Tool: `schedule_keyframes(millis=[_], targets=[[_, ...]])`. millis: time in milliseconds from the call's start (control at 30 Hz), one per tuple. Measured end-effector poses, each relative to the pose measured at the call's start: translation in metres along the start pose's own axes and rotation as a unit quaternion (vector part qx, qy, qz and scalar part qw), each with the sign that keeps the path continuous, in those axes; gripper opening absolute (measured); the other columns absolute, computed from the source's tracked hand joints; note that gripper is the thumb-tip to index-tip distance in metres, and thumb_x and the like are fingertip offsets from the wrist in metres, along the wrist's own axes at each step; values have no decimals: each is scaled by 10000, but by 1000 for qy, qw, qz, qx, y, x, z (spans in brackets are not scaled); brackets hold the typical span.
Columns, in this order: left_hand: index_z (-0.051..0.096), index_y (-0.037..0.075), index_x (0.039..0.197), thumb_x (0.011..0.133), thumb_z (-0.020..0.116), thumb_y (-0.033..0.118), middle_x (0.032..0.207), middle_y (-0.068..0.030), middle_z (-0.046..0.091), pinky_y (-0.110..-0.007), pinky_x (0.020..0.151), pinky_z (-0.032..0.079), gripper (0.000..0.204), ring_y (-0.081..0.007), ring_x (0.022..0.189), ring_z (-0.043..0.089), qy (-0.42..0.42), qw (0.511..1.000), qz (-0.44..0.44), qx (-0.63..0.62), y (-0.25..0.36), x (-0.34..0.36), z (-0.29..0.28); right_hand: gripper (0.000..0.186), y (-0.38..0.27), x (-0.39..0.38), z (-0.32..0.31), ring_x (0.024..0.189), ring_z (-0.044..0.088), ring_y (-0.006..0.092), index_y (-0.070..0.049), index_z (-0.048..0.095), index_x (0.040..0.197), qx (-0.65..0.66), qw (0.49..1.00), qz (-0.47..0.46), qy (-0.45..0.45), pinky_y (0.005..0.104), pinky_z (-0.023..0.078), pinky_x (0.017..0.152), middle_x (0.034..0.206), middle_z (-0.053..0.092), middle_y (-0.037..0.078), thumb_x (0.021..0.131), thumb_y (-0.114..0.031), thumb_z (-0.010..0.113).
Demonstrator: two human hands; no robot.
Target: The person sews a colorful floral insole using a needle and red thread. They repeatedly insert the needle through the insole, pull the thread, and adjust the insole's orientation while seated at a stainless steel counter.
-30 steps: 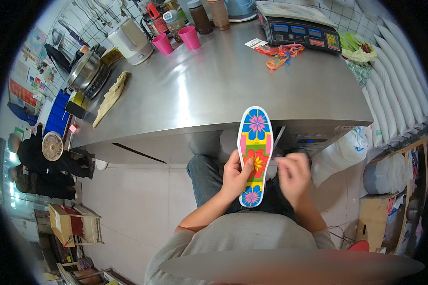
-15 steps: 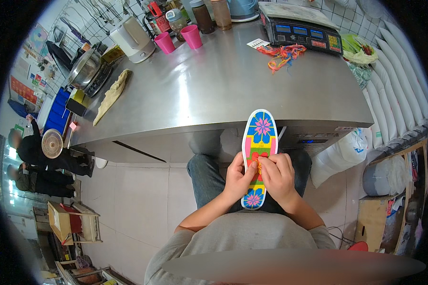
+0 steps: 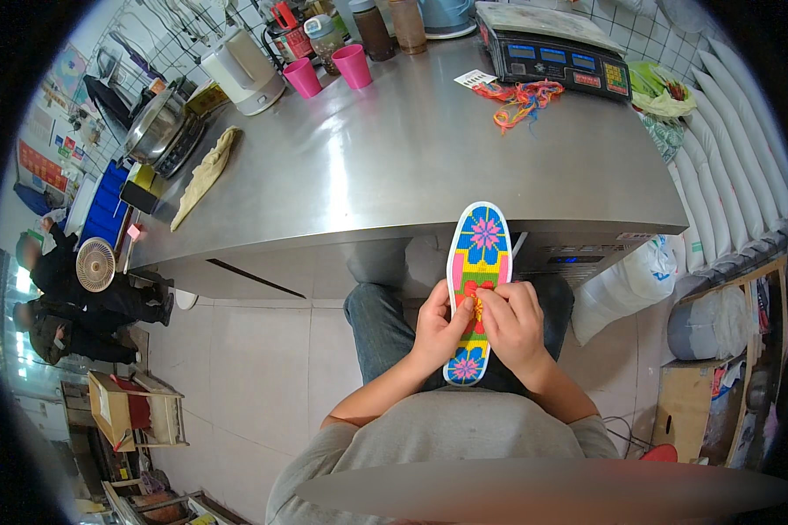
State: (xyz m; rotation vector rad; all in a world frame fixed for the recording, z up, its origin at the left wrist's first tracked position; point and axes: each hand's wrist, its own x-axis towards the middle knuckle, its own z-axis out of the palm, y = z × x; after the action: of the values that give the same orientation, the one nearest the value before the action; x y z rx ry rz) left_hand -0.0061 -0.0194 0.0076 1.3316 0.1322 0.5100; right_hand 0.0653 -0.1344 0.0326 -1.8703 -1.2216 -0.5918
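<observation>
Starting with the main item: where was it recorded?

"Insole (image 3: 481,269), one; white-edged, patterned in blue, pink, yellow, green and red. Found just right of the centre of the frame, set nearly upright, its upper end leaned slightly to the right. The front edge of the worktop (image 3: 376,166) was overlapped by that end in the view; whether the two were touching could not be told."

"How were the hands entered?"

"Left hand (image 3: 432,332), one: closed on the insole's left edge, thumb laid on the face, other fingers partly hidden. Right hand (image 3: 518,328), one: fingertips drawn into a narrow pinch at the red flower (image 3: 474,287). Whether anything fine was held between them could not be told."

"What was judged to be needed for good work?"

"Close fingertip work on the flower was presumed. A firm left grip was considered essential, so that the face was kept flat beneath the pinch. The left thumb, just beside the right fingertips, was best kept clear of any sharp point. An even, gentle pull was advised, lest the surface be puckered."

"Loose stock?"

"Tangle of coloured thread (image 3: 524,103), one: lodged at the upper right of the frame, near the scale (image 3: 559,59), well apart from the hands."
</observation>
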Motion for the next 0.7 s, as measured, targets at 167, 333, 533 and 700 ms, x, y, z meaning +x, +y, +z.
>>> schedule_keyframes(millis=[167,333,533,700], targets=[[420,6,1231,860,542,69,858,-102,620,-253,648,485,395,-133,687,591,38,938,101,328,-1,-3,1,267,-1,2,2,742,517,239,-26,602,942,-46,998,-27,-34,331,450,646,853,521,75,680,-38,650],[387,11,1259,868,531,89,914,-140,639,-266,680,497,423,-166,767,639,21,971,33,236,-3,-2,-4,303,5,6,5,812,538,257,-29,587,984,131,986,93,-36,343,469,685,889,513,93,709,-105,689],[370,-29,1259,896,496,88,1004,-121,628,-267,750,482,402,-137,870,612,-3,991,39,128,-11,-1,0,888,16,5,4,756,493,184,-42,350,1307,76,975,199,58,293,459,686,1178,346,139,580,-234,822],[362,-32,1268,904,481,75,1034,-108,609,-254,783,466,398,-128,910,594,-4,994,17,107,-10,0,-4,997,22,0,7,680,384,96,-22,216,1369,133,966,195,106,217,372,605,1192,324,115,581,-168,809]])
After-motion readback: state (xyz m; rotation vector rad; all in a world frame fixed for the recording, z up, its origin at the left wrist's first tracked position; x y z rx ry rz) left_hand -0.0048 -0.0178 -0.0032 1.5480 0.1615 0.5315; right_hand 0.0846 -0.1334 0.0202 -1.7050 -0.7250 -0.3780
